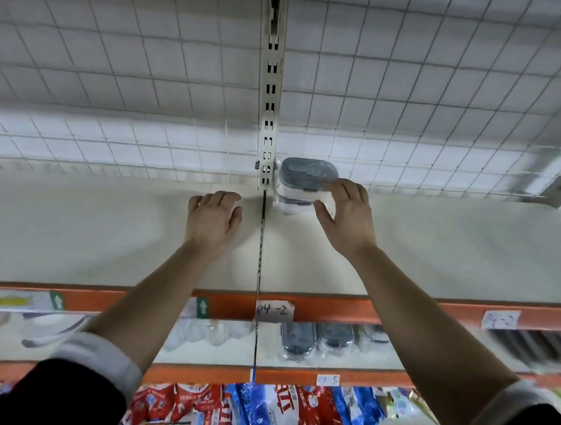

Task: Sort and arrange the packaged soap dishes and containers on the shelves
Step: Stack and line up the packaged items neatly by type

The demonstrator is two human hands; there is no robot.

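I am watching my right hand [346,214] gripping the packaged container [301,181], its fingers lying over the grey lid and its thumb pressing the clear front. The container is sitting at the back of the top shelf [113,232], just right of the slotted upright [270,116] and close to the wire grid [118,79]. My left hand [213,219] is resting on that shelf left of the seam, fingers loosely bent, holding nothing. On the shelf below, more packaged soap dishes [316,339] are lying side by side beneath an orange edge [333,309] that is carrying a handwritten label [274,310].
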